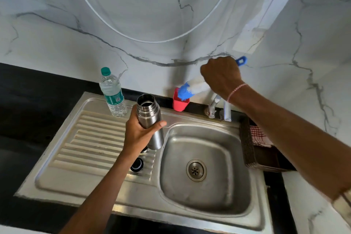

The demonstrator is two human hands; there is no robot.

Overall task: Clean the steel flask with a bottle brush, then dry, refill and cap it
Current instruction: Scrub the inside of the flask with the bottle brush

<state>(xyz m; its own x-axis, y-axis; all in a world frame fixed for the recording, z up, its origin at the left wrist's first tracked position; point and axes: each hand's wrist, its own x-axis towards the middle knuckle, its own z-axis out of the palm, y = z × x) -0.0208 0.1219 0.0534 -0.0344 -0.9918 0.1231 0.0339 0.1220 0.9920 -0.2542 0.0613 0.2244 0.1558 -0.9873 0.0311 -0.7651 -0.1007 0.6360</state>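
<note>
The uncapped steel flask [150, 120] is held at the centre of the frame, slightly tilted, by the left grip [139, 135], which is clamped round its body above the sink [171, 159] edge. The bottle brush [191, 89] is clasped by its handle in the right grip [222, 76], upper right of centre, with its bristles seen at the rim of a red cup [180, 104]. A black cap [137, 164] is left lying on the drainboard [91, 138], lower centre. A water bottle [113, 95] is stood to the upper left.
</note>
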